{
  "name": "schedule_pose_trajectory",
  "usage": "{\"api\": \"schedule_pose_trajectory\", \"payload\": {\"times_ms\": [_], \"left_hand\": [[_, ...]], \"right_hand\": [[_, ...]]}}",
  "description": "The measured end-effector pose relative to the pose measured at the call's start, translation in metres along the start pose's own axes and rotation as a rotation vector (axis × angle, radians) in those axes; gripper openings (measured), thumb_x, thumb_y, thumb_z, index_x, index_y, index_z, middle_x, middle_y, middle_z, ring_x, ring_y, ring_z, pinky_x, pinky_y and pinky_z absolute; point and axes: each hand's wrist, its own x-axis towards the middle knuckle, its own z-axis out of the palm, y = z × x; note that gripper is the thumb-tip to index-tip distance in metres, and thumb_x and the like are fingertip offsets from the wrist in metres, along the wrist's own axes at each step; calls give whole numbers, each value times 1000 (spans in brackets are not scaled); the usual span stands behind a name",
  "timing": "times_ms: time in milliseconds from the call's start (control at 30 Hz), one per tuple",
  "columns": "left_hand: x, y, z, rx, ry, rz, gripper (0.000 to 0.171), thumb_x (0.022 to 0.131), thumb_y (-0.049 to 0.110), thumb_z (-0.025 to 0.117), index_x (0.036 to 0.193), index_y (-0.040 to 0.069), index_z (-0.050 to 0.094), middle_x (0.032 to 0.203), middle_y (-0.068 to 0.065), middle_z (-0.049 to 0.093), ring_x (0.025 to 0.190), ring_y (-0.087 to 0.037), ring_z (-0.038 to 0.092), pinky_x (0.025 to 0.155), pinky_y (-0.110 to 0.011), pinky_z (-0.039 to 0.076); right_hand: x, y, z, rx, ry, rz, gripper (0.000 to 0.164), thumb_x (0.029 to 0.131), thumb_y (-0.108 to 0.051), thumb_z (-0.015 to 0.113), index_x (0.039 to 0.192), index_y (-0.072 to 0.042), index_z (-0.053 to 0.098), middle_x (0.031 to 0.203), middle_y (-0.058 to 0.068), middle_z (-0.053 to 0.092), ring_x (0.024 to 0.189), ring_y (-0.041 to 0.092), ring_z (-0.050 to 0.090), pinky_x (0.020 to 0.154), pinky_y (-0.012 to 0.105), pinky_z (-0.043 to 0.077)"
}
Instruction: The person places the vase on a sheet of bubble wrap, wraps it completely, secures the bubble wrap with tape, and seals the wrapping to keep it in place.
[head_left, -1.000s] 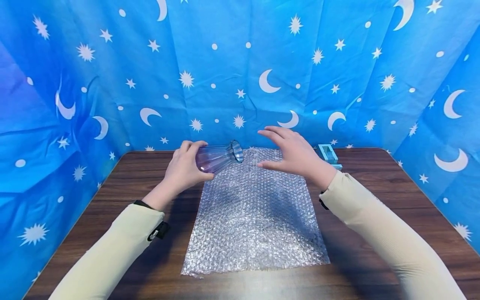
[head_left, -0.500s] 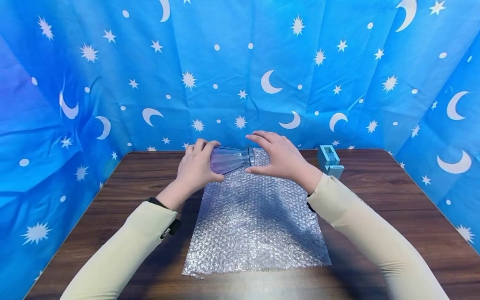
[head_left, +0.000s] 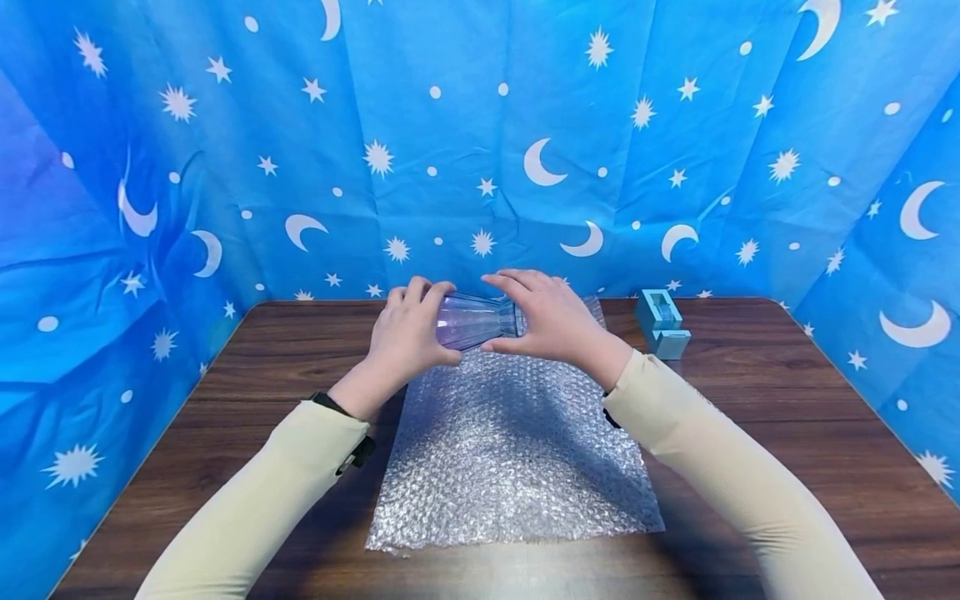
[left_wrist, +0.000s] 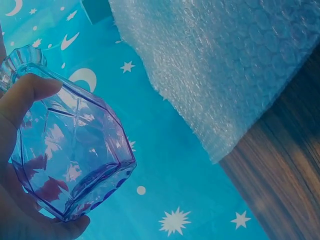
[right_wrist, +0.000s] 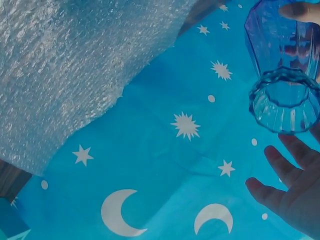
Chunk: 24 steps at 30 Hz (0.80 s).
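Note:
A clear blue-and-purple faceted glass vase [head_left: 471,323] lies sideways in the air, its fluted mouth to the right. My left hand [head_left: 405,329] holds it by the wide base end, with the thumb on the near side. Around the mouth end, my right hand [head_left: 561,323] has its fingers and thumb spread; in the right wrist view its fingers [right_wrist: 285,172] are loosely extended close to the fluted rim, and contact is hard to tell. Beneath both hands a sheet of bubble wrap [head_left: 517,467] lies flat on the table.
The dark wood table [head_left: 750,433] carries a small teal box-like object [head_left: 663,323] at the back right. A blue curtain [head_left: 450,125] with white moons and stars surrounds the table at the back and sides.
My left hand has carried the vase to the right. My right hand has moved left and slightly down, so its fingers now surround the mouth end.

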Motion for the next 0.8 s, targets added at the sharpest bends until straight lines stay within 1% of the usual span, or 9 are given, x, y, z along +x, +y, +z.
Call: {"api": "schedule_pose_trajectory", "payload": {"times_ms": [100, 233, 433, 667, 800], "left_hand": [[0, 3, 1, 14, -2, 10, 95, 70, 36, 94, 150, 15, 46, 143, -18, 47, 133, -47, 47, 94, -58, 55], [1, 7, 1, 40, -6, 25, 96, 70, 36, 94, 150, 14, 46, 143, -18, 48, 135, -48, 46, 99, -59, 54], [2, 9, 2, 101, 8, 68, 97, 70, 40, 94, 149, 12, 46, 142, -19, 49, 134, -48, 47, 105, -58, 51], [3, 14, 5, 149, 19, 93, 99, 68, 41, 95, 149, 11, 47, 138, -20, 51, 130, -47, 50, 107, -55, 50], [3, 18, 8, 182, 42, 105, 98, 67, 42, 95, 147, 10, 48, 136, -20, 52, 126, -45, 52, 106, -54, 51]], "right_hand": [[0, -1, 2, 5, -6, 1, 86, 84, -53, 80, 154, -16, 46, 158, 13, 49, 145, 37, 47, 116, 68, 38], [2, -1, 5, -1, -5, -4, 84, 84, -53, 80, 153, -15, 48, 156, 12, 51, 144, 36, 49, 116, 68, 38], [4, -1, 9, -11, -6, -17, 82, 83, -51, 82, 149, -13, 52, 154, 12, 54, 143, 34, 51, 117, 59, 42], [6, -3, 13, -51, -43, -16, 84, 81, -48, 84, 150, -14, 51, 151, 10, 57, 140, 31, 54, 115, 55, 44], [7, -4, 17, -80, -65, -9, 85, 81, -48, 84, 151, -14, 49, 150, 8, 58, 138, 29, 56, 114, 52, 46]]}}
